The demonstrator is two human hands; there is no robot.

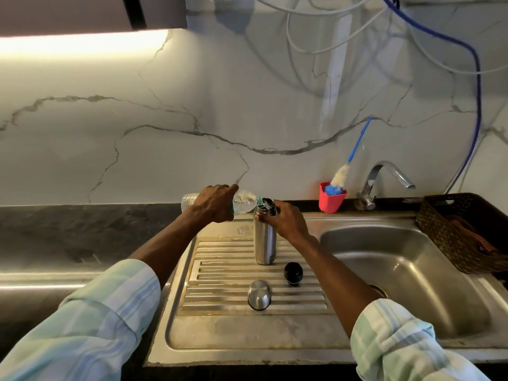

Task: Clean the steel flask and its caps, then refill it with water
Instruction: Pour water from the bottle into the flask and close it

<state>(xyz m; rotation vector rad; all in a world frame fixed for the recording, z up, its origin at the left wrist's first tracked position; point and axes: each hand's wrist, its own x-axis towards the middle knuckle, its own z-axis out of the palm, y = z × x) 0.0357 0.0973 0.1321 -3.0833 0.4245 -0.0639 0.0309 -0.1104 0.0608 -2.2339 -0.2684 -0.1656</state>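
The steel flask (pixel 264 240) is stood upright on the ribbed drainboard (pixel 220 273) to the left of the sink basin (pixel 406 259), its mouth uncapped; this placement is judged deliberate, since any spill is carried by the grooves toward the basin rather than onto the dark counter (pixel 82 232). The flask is steadied at its neck by the right hand (pixel 286 218), whose fingers are curled round the rim area, presumably so that the narrow body is not tipped by the bottle's touch. A clear plastic bottle (pixel 242 202) is gripped round its middle by the left hand (pixel 217 203) and is held nearly horizontal, its mouth brought to the flask opening; the angle is consistent with pouring, though the stream itself cannot be made out. Water is seen in the bottle's forward part. The steel outer cap (pixel 259 295) and the black inner cap (pixel 293 274) are laid on the drainboard nearer the person, apart from each other and from the flask, presumably kept within reach for closing afterwards. A bottle brush (pixel 341 174) is stood in a red cup (pixel 332 200) beside the tap (pixel 384 180), which is not running. A brown woven basket (pixel 464 229) is set at the basin's far right edge. The refill stage is judged to be in hand; capping is not yet done.
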